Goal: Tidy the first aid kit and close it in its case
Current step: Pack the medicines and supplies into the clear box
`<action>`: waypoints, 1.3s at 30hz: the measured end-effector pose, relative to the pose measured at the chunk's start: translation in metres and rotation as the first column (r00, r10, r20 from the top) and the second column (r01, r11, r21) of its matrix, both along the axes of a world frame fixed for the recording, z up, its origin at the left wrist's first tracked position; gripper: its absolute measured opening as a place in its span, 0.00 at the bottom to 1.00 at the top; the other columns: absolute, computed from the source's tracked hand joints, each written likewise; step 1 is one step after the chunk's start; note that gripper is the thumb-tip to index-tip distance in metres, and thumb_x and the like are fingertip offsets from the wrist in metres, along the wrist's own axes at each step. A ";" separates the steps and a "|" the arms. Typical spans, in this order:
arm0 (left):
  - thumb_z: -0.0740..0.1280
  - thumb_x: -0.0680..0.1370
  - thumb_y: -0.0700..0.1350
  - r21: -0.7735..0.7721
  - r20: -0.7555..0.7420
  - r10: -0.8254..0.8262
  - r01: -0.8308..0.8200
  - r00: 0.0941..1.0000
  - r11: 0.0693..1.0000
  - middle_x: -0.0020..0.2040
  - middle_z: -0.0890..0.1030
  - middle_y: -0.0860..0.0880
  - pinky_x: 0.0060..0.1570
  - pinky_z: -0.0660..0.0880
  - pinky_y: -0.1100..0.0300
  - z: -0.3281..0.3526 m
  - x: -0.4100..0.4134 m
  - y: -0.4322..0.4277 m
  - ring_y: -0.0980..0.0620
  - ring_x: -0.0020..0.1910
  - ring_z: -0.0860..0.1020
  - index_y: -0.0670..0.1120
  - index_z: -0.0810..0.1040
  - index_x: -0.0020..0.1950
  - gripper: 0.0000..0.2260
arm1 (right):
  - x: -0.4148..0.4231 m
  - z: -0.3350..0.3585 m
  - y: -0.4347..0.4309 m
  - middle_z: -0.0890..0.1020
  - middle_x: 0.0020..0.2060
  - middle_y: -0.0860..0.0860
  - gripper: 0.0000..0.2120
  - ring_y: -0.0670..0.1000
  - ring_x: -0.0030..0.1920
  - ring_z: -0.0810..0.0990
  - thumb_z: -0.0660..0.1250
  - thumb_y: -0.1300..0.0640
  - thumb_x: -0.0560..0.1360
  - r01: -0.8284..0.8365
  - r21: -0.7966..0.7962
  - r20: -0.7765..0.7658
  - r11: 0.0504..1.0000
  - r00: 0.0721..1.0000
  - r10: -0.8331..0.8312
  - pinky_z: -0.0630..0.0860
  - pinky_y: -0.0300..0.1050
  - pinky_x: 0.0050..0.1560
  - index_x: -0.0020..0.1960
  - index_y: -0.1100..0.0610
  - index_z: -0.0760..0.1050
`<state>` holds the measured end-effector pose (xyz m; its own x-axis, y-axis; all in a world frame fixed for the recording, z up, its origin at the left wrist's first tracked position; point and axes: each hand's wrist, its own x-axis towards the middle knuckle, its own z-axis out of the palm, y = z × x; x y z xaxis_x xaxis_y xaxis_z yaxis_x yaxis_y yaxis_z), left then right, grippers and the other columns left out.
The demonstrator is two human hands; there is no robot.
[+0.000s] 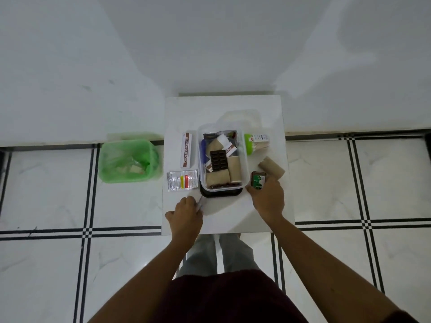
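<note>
A clear plastic case (243, 159) stands mid-table on a dark lid (220, 194), holding bandage rolls, a dark blister pack (218, 159) and small boxes. My right hand (268, 197) grips a small green-labelled bottle (258, 180) just right of the case. My left hand (186, 213) is closed on a thin white item (201, 202) at the case's front left corner. An ointment box (186, 150) and a foil sachet (182, 180) lie left of the case. A green-capped bottle (256, 142) and a tan bandage roll (271, 167) lie to the right.
The small white table (224, 220) stands on a tiled floor against a white wall. A green bin (129, 160) lined with a bag stands on the floor to the left. A clear lid (242, 117) lies behind the case.
</note>
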<state>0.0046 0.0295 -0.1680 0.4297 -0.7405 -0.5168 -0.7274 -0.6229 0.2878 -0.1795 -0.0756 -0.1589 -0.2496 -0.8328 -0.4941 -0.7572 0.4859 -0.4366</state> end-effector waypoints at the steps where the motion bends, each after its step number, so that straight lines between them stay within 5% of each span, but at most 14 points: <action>1: 0.63 0.76 0.46 -0.013 0.012 -0.018 0.018 1.000 1.000 0.45 0.77 0.48 0.50 0.67 0.51 0.000 -0.001 0.002 0.47 0.46 0.77 0.46 0.72 0.50 0.05 | 0.000 -0.001 0.001 0.78 0.52 0.57 0.29 0.60 0.53 0.78 0.75 0.45 0.66 -0.021 0.009 -0.006 1.000 1.000 0.021 0.79 0.57 0.51 0.59 0.59 0.69; 7: 0.62 0.77 0.44 -0.063 0.019 0.005 -0.004 1.000 0.998 0.42 0.80 0.47 0.46 0.78 0.49 0.006 0.006 0.008 0.46 0.40 0.79 0.45 0.77 0.47 0.05 | -0.005 -0.005 0.002 0.77 0.51 0.59 0.23 0.59 0.50 0.79 0.74 0.51 0.69 -0.134 0.022 0.011 0.991 0.991 0.134 0.76 0.48 0.45 0.56 0.62 0.71; 11: 0.64 0.77 0.46 -0.123 -0.017 0.070 -0.071 0.997 0.990 0.40 0.81 0.47 0.42 0.80 0.50 0.017 0.014 0.007 0.47 0.37 0.79 0.45 0.78 0.46 0.06 | -0.013 0.002 0.003 0.81 0.44 0.56 0.18 0.55 0.44 0.81 0.74 0.52 0.67 -0.123 0.010 0.103 0.992 0.987 0.121 0.69 0.37 0.32 0.50 0.62 0.75; 15: 0.65 0.77 0.49 -0.265 -0.049 0.146 -0.154 0.988 0.952 0.41 0.83 0.47 0.39 0.79 0.52 0.037 0.026 0.002 0.47 0.37 0.80 0.44 0.80 0.47 0.09 | -0.026 0.040 0.007 0.82 0.43 0.52 0.16 0.51 0.42 0.81 0.76 0.54 0.67 -0.132 -0.166 0.160 0.977 0.974 0.159 0.70 0.34 0.35 0.51 0.58 0.76; 20: 0.65 0.78 0.47 -0.506 -0.137 0.103 -0.159 0.985 0.848 0.41 0.83 0.46 0.37 0.75 0.56 0.072 0.041 -0.032 0.48 0.37 0.78 0.43 0.82 0.49 0.09 | -0.021 0.082 -0.009 0.79 0.51 0.53 0.26 0.50 0.49 0.78 0.77 0.56 0.66 -0.400 -0.412 0.093 0.819 0.875 0.475 0.74 0.39 0.46 0.62 0.56 0.74; 24: 0.66 0.76 0.43 -0.603 -0.162 -0.057 -0.053 0.985 0.796 0.42 0.83 0.43 0.38 0.74 0.57 0.091 0.045 -0.085 0.48 0.37 0.77 0.42 0.83 0.50 0.08 | 0.007 0.087 -0.032 0.78 0.58 0.51 0.25 0.54 0.59 0.75 0.73 0.54 0.67 -0.727 -0.327 -0.094 0.604 0.661 0.744 0.70 0.50 0.54 0.63 0.50 0.73; 29: 0.70 0.74 0.44 -0.471 -0.190 -0.220 0.108 0.957 0.876 0.46 0.85 0.45 0.43 0.74 0.60 0.091 0.036 -0.139 0.51 0.38 0.77 0.45 0.84 0.51 0.08 | 0.038 0.070 -0.039 0.80 0.58 0.46 0.22 0.53 0.61 0.73 0.70 0.56 0.67 -0.879 -0.177 -0.251 0.443 0.476 0.843 0.63 0.55 0.52 0.60 0.46 0.76; 35: 0.69 0.73 0.50 -0.248 -0.108 -0.429 0.393 0.897 0.885 0.48 0.85 0.49 0.47 0.76 0.56 0.068 0.023 -0.152 0.50 0.46 0.81 0.51 0.84 0.51 0.09 | 0.049 0.057 -0.044 0.82 0.54 0.45 0.18 0.51 0.56 0.76 0.64 0.62 0.68 -0.863 -0.085 -0.176 0.498 0.505 0.845 0.54 0.52 0.49 0.54 0.45 0.79; 39: 0.66 0.75 0.54 -0.172 0.001 -0.460 0.453 0.888 0.875 0.51 0.84 0.53 0.49 0.63 0.56 0.063 0.010 -0.148 0.50 0.52 0.78 0.58 0.82 0.54 0.09 | 0.045 0.052 -0.041 0.80 0.52 0.46 0.12 0.51 0.56 0.76 0.61 0.59 0.72 -0.872 0.001 -0.102 0.489 0.487 0.868 0.58 0.58 0.58 0.49 0.47 0.79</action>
<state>0.0151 -0.1189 -0.1052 0.0053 -0.9246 -0.3810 -0.9058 -0.1659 0.3899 -0.1350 -0.1168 -0.1067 0.5797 -0.6675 -0.4673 -0.8145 -0.4577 -0.3566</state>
